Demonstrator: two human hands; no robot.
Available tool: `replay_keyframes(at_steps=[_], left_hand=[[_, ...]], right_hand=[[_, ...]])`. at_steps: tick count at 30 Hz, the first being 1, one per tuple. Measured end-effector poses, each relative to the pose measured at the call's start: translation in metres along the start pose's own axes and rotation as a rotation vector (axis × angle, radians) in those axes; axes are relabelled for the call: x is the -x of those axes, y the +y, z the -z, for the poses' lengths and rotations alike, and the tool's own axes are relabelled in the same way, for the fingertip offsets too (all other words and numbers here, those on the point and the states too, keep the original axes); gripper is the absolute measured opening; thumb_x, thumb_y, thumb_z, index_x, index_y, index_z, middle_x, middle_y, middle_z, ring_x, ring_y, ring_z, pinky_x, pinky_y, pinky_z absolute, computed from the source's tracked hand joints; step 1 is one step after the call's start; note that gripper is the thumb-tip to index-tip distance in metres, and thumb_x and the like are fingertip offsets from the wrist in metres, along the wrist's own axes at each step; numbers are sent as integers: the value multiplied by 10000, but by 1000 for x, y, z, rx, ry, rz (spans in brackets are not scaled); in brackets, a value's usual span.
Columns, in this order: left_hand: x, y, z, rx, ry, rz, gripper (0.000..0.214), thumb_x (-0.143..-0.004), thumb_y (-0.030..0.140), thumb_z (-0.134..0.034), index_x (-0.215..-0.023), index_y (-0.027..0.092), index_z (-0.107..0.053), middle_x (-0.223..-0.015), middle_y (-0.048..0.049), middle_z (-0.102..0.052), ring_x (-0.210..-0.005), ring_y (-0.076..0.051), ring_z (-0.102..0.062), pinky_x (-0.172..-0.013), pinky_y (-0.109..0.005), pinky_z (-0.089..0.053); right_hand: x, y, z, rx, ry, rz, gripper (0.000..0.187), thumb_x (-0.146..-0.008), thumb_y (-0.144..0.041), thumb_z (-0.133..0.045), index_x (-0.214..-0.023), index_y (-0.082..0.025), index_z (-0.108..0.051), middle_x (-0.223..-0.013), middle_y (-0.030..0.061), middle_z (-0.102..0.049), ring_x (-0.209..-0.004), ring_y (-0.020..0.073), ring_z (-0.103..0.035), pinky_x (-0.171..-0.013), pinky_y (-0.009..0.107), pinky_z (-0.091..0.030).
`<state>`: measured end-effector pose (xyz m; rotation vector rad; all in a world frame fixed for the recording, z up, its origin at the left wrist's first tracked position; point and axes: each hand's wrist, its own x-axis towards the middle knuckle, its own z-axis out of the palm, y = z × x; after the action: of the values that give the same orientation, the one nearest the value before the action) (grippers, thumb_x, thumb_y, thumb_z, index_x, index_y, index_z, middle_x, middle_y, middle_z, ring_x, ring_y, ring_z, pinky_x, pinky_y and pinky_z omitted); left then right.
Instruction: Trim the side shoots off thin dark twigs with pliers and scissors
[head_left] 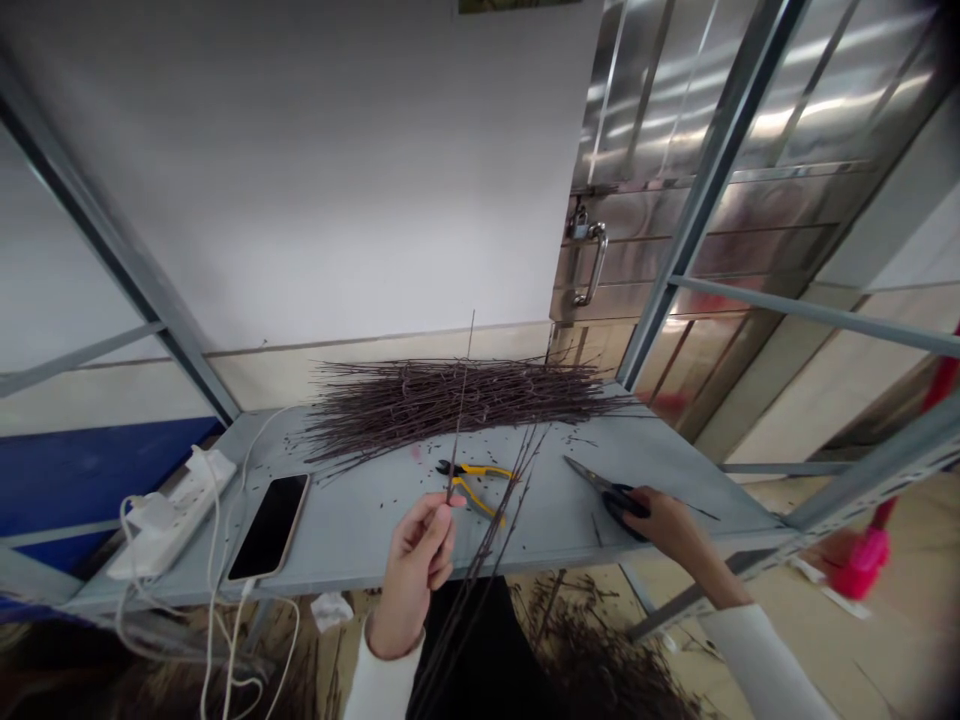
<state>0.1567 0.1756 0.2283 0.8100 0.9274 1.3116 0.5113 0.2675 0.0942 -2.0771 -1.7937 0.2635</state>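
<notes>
Twig upright near centre frame, its thin tip crossing in front of the heap. Left hand, lower centre, pinches its base between thumb and fingers, the rest curled in. Right hand, right of centre, is closed around the handles of the scissors; blades together, pointing upper left. Just right of the left hand, longer sprigs slant across the shelf edge to bottom centre. Pliers, yellow-handled, lie spread behind them.

Shelf grey, dotted with dark bits; heap lies along its back. Phone left of centre, screen dark, cable plugged in. Power strip at left edge, white, plugs in.

Grey metal posts either side. White wall behind; metal door, upper right, with padlock and handle. Strip of a picture cut off at top, too little to read. More twigs on the floor, bottom right.
</notes>
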Motion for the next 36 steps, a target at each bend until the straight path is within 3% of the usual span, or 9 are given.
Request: replay_keyframes(at_steps=[3, 6, 9, 11, 14, 17, 22, 27, 36], left_hand=[[2, 0, 1, -9, 12, -7, 440, -622, 535, -779, -806, 163, -634, -513, 102, -409, -367, 13, -154, -337, -125, -100], [4, 0, 0, -30, -6, -23, 426, -626, 538, -774, -769, 162, -635, -508, 100, -422, -353, 18, -164, -335, -128, -104], [6, 1, -3, -56, -15, -27, 427, -618, 542, -776, -745, 158, -638, -496, 97, -430, -341, 19, -173, -329, -131, -109], [6, 1, -4, -78, 6, -30, 441, -597, 548, -784, -746, 159, -639, -491, 97, -440, -333, 17, -180, -325, -134, -119], [5, -2, -4, -157, 51, -66, 472, -584, 576, -773, -741, 151, -641, -522, 68, -513, -329, 14, -201, -325, -147, -139], [5, -6, -3, -281, 107, -161, 455, -643, 579, -728, -764, 145, -668, -555, 39, -552, -355, -4, -243, -338, -158, -165], [6, -9, -4, -448, 155, -281, 345, -772, 500, -639, -784, 160, -696, -571, 16, -567, -460, -74, -427, -405, -174, -299], [9, -6, -4, -575, 176, -344, 301, -806, 449, -616, -814, 167, -720, -590, -6, -614, -558, -134, -545, -517, -210, -416], [14, -5, -3, -634, 141, -355, 244, -822, 414, -620, -846, 199, -734, -703, -33, -690, -639, -167, -603, -606, -228, -460]], right_hand=[[5, 9, 10, -238, 19, -73, 240, -601, -345, -632, -782, -187, -642, -788, 98, -731, -797, 304, -690, -645, 326, -494], [17, 0, 25, -679, 60, -166, 388, -499, -459, -694, -772, -193, -619, -714, 85, -713, -713, 295, -677, -628, 356, -512], [34, -33, 48, -927, 11, -155, 491, -461, -488, -772, -821, -198, -604, -644, 51, -680, -635, 239, -644, -600, 335, -504], [46, -62, 65, -957, -52, -102, 432, -528, -485, -790, -774, -204, -572, -561, 9, -621, -539, 173, -580, -521, 278, -454], [57, -101, 79, -1011, -219, 57, 425, -695, -594, -661, -680, -218, -462, -451, -47, -476, -399, 105, -429, -429, 247, -350], [60, -123, 80, -1012, -216, 186, 458, -691, -623, -650, -727, -225, -426, -491, -75, -422, -407, 85, -375, -420, 226, -306], [68, -137, 76, -837, -182, 385, 427, -693, -515, -702, -857, -231, -429, -675, -43, -462, -615, 127, -450, -571, 240, -401], [80, -144, 83, -689, -280, 478, 403, -837, -495, -530, -1092, -226, -374, -889, 17, -476, -772, 161, -484, -721, 291, -453], [72, -173, 117, -509, -386, 618, 342, -800, -486, -564, -933, -217, -400, -810, 19, -534, -703, 174, -491, -633, 295, -441]])
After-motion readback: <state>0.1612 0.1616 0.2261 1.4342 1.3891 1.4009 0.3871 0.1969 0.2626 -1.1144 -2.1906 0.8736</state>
